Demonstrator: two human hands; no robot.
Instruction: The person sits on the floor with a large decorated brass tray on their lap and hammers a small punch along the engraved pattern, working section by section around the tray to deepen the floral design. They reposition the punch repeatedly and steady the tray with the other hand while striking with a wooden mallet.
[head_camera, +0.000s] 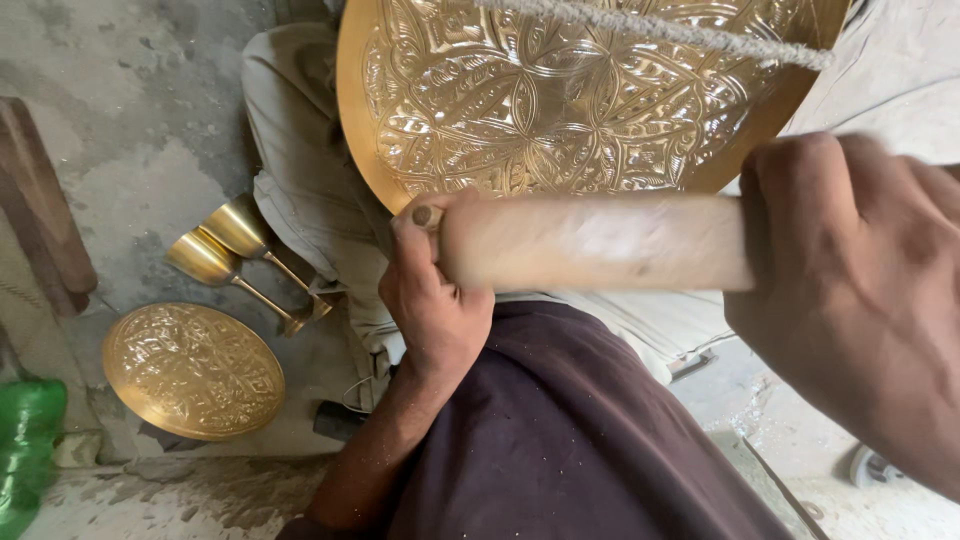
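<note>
A large round brass plate (560, 100) with embossed floral patterns rests on my lap at the top of the view. My left hand (432, 290) is closed around a thin metal punch whose top end (422, 214) shows by my thumb, right at the plate's lower rim. My right hand (850, 290) grips a thick wooden handle (600, 242), blurred, that lies across the view just below the plate and over the punch. A dark brown cloth (560, 430) covers my thigh beneath both hands.
On the concrete floor at left lie a smaller embossed brass plate (192, 370) and two brass goblets (235, 250) on their sides. A green plastic object (28, 440) sits at the lower left, a wooden piece (40, 210) at the left edge. A rope (680, 30) crosses the large plate.
</note>
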